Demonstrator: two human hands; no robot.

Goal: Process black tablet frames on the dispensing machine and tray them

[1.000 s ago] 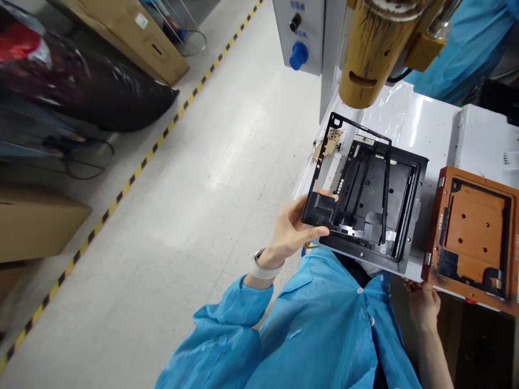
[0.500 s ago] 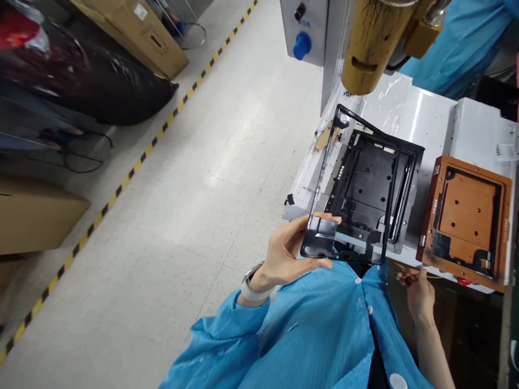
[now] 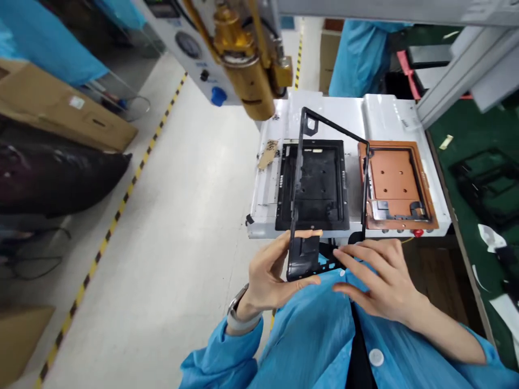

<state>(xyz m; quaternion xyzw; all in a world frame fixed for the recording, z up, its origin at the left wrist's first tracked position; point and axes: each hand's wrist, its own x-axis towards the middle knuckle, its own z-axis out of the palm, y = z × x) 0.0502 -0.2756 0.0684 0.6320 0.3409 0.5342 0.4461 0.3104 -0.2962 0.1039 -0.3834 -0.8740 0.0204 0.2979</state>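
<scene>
Left hand (image 3: 267, 275) pinches a thin black rectangular frame (image 3: 305, 253) at its lower left corner, thumb against fingers. Frame's raised, tilted, on the wearer's side of the black rectangular fixture (image 3: 324, 222) on the white worktop (image 3: 348, 111). Right hand (image 3: 383, 278): fingers spread at frame's lower edge, cannot tell if gripping. Orange rectangular fixture (image 3: 393, 178) sits right of the black one. Step looks like in-air handling; next move probably calls for steady two-sided support, no flexing of the slim rails.
</scene>
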